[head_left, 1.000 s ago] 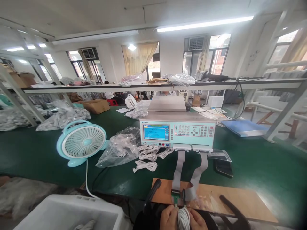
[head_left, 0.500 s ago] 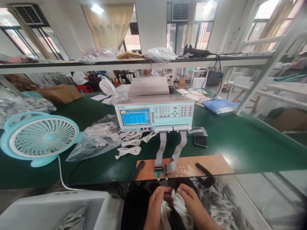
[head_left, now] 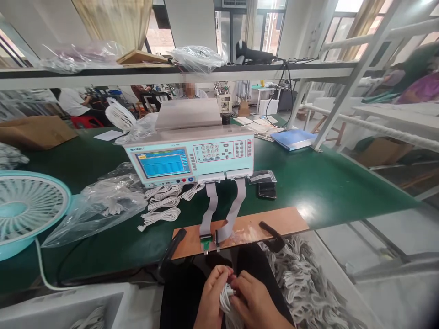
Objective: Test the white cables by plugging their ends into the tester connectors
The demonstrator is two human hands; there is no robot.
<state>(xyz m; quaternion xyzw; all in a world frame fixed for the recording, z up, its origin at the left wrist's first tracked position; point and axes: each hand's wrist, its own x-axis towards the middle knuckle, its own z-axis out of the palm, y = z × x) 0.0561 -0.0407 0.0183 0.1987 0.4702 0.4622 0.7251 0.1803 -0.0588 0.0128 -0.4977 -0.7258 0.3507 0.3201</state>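
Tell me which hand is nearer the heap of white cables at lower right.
Right. The right hand is left of the heap of white cables; the left hand is farther left, beyond the right hand.

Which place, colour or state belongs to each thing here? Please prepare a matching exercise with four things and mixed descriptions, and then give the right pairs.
Things:
1. Held cord
2. Blue fan
3. Keypad unit
4. Board

Descriptions:
A. Brown, at the near edge of the table
B. Its screen is lit
C. White and looped
D. Cut off by the picture's left edge

Right pairs: 1-C, 2-D, 3-B, 4-A
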